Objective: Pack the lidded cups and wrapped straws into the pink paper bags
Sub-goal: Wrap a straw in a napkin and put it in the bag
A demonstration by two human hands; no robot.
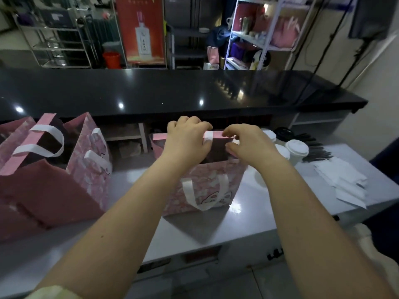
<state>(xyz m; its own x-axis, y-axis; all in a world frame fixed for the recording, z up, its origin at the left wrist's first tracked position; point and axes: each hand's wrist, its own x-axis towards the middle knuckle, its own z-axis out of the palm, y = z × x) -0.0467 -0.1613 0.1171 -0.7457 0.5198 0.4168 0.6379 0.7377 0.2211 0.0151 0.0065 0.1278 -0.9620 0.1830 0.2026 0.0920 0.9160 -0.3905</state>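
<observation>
**Two hands holding the bag's rim**

A pink bag is standing on the white tabletop. Both hands are reaching over it to its far rim. The left hand is curling its fingers over that rim and gripping it, right by a white handle. The right hand is pinching the same rim with bent fingers, just right of the left hand. The top of the bag is gaping open under the hands. It is dark inside, so I cannot tell what is in it.

Just right of the bag, white lidded cups are standing close together on the tabletop. Dark wrapped straws are lying beside the cups, farther right of the bag. White papers are lying even farther right. Left of the bag, other bags, pink too, are standing open, apart from it.
</observation>
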